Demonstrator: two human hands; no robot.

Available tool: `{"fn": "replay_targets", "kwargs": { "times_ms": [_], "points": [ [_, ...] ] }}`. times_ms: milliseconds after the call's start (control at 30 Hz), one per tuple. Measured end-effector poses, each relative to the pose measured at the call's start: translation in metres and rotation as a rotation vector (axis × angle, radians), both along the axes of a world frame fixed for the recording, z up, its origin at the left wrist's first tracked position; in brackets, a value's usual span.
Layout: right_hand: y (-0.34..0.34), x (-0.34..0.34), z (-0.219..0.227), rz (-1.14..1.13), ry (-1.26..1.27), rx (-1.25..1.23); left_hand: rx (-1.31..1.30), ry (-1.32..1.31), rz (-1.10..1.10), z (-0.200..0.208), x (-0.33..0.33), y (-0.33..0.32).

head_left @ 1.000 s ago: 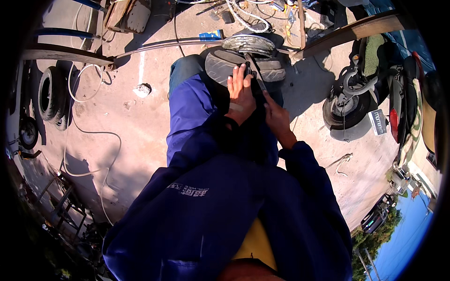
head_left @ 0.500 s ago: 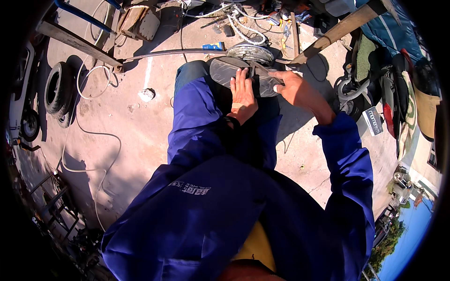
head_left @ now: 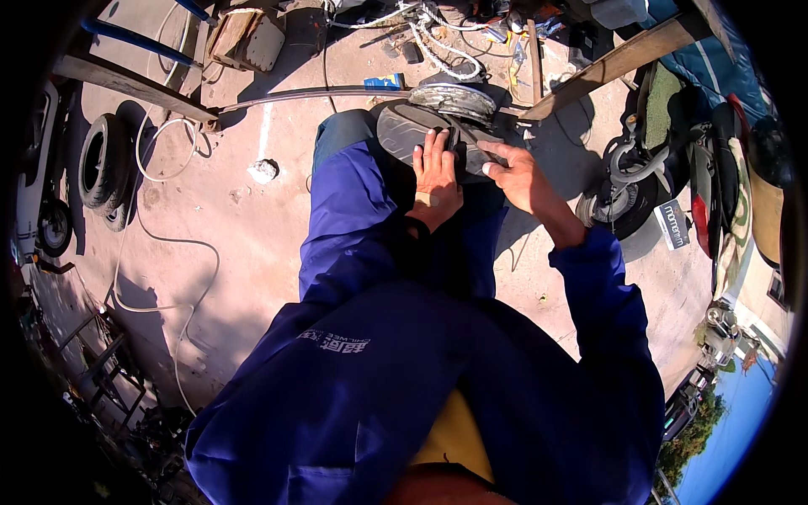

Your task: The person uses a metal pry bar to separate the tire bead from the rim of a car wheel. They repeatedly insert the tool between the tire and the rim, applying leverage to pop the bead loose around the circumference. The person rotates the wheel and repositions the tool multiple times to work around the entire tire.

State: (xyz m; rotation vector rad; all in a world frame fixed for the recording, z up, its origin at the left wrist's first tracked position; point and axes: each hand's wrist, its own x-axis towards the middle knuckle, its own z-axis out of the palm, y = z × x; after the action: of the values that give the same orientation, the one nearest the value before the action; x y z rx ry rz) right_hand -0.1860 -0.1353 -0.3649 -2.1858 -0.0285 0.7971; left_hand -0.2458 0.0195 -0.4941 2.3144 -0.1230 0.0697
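Observation:
A black tyre (head_left: 400, 135) with a grooved tread is in front of me at my knees, its far side close to a round grey metal wheel rim (head_left: 454, 101). My left hand (head_left: 438, 181) lies on the tread with its fingers stretched out, pressing beside a dark gap or strip near the tyre's middle. At the tyre's right side, my right hand (head_left: 526, 177) is closed, with the index finger extended along a thin dark tool that reaches toward the left fingertips. Fingers and shadow hide the tool's kind and its tip.
Two stacked tyres (head_left: 103, 164) stand at the left, beside a looped pale hose (head_left: 168, 151). White rope (head_left: 442, 59) and scattered tools lie beyond the rim. Wooden beams (head_left: 614, 71) slant in from both sides. A small wheel (head_left: 619, 206) and a grey box (head_left: 672, 223) lie at right.
My right hand has shifted slightly down along the tyre's right side, and its forearm has drawn inward. The left hand stays on the tread. The view has moved slightly.

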Motion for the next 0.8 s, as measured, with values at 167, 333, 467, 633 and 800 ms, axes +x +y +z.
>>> {"fn": "replay_targets", "kwargs": {
  "times_ms": [167,333,467,633,800],
  "points": [
    [0.001,-0.058,-0.058,-0.129,-0.294,0.064,-0.05,-0.037,-0.003,-0.016,-0.005,-0.012],
    [0.021,-0.087,-0.074,-0.22,-0.224,-0.084,-0.024,-0.102,0.014,-0.029,-0.014,-0.009],
    [0.023,-0.112,-0.107,-0.228,-0.317,-0.1,0.09,-0.16,0.016,-0.043,-0.019,-0.01],
    [0.029,-0.123,-0.127,-0.207,-0.309,-0.166,0.251,-0.31,0.073,-0.09,-0.027,-0.012],
    [0.012,-0.057,-0.029,-0.066,-0.247,-0.25,0.08,-0.202,-0.026,-0.031,-0.012,-0.011]
  ]
}}
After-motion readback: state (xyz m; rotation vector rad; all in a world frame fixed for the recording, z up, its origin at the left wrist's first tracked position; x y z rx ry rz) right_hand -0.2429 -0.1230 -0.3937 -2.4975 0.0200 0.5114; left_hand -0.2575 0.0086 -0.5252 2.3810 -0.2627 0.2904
